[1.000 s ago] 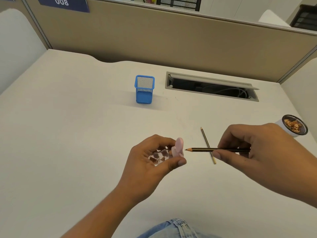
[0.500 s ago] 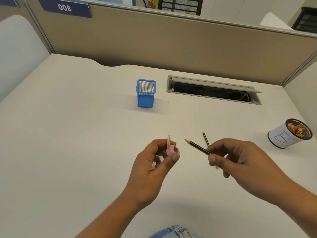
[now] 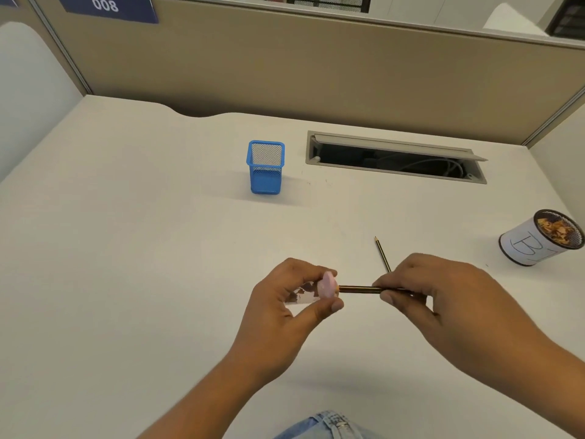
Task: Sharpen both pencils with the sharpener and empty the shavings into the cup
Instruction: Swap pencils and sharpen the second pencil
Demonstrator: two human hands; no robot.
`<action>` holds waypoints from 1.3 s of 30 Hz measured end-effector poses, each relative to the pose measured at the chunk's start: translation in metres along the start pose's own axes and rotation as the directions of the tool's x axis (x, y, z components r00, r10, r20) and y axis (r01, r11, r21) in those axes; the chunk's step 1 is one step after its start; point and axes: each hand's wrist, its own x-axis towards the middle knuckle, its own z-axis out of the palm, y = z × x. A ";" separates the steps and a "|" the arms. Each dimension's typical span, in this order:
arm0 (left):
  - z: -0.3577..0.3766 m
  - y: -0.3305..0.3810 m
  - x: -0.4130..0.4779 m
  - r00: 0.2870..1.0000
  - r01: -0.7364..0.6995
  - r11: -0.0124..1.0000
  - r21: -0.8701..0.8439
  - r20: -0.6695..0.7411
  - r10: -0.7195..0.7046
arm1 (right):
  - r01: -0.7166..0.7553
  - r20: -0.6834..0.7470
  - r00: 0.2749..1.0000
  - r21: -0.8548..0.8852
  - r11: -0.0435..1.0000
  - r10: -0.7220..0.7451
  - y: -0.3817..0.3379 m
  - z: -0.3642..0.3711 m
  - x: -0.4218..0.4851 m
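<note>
Across most of the view, a pale table (image 3: 126, 248), with two bare hands meeting just above its near middle. On one side the left hand (image 3: 278, 312), fingers curled round a small sharpener (image 3: 311, 293) with a clear body, a pink end and dark shavings inside. On the other side the right hand (image 3: 449, 296), fingers pinching a dark striped pencil (image 3: 359, 289), held level, tip pushed into the pink end of the sharpener.

Likely step: sharpening this pencil. Could snap the lead if twisted at a slant to the hole or pressed too hard. Could slip, since only fingertips grip the smooth little sharpener. Could spill shavings on the table if the pink end works loose, with the cup well apart from both hands. Could nudge and roll the loose pencil lying partly under the right hand.

Around, from large to small: a tan partition wall (image 3: 316, 74) along the far edge of the table, with a blue number plate (image 3: 104, 6) reading 008. Set into the table at the back right, an open cable hatch (image 3: 395, 160) with wires inside. At the far right, a white cup (image 3: 522, 248) with a dark rim, upright, wood shavings already inside. Towards the back middle, a blue mesh holder (image 3: 265, 167), upright. Just beyond the right hand, a second pencil (image 3: 382, 255) flat on the table, tip pointing away. At the bottom edge, a scrap of denim (image 3: 329, 426). Between hands and cup, only that second pencil near the path.
</note>
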 end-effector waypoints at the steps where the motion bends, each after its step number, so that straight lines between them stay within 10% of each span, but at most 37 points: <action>1: -0.001 0.000 0.000 0.999 -0.029 0.999 0.029 0.019 0.028 | 0.056 -0.009 0.998 -0.073 0.996 -0.057 0.000 -0.002 0.000; 9: -0.011 0.020 -0.002 0.982 -0.152 0.982 0.111 0.133 0.136 | 0.449 -0.089 0.856 -0.359 0.818 -0.509 0.004 -0.016 -0.001; 13: -0.013 0.028 -0.002 0.961 -0.266 0.954 0.135 0.113 0.252 | 0.465 -0.060 0.862 -0.304 0.831 -0.504 -0.002 -0.021 -0.004; 16: -0.015 0.030 -0.001 0.911 -0.407 0.879 0.251 0.184 0.369 | 0.139 0.100 0.986 -0.066 0.988 -0.132 -0.014 -0.028 -0.001; 19: -0.015 0.032 -0.003 0.858 -0.502 0.809 0.305 0.293 0.423 | -0.306 0.413 0.893 0.272 0.913 0.176 -0.018 -0.033 0.006; 21: -0.015 0.035 -0.002 0.855 -0.506 0.803 0.315 0.309 0.417 | -0.352 0.486 0.856 0.296 0.888 0.178 -0.018 -0.036 0.008; 31: -0.023 0.052 -0.010 0.956 -0.268 0.958 0.099 0.151 0.252 | 0.398 -0.011 0.911 -0.242 0.885 -0.412 -0.009 -0.064 -0.009; 35: -0.024 0.058 -0.011 0.968 -0.227 0.974 0.015 0.115 0.224 | 0.481 -0.131 0.806 -0.424 0.767 -0.578 -0.009 -0.060 -0.012; 39: -0.025 0.060 -0.008 0.928 -0.362 0.924 0.123 0.140 0.345 | 0.360 -0.109 0.914 -0.228 0.905 -0.392 -0.018 -0.056 -0.020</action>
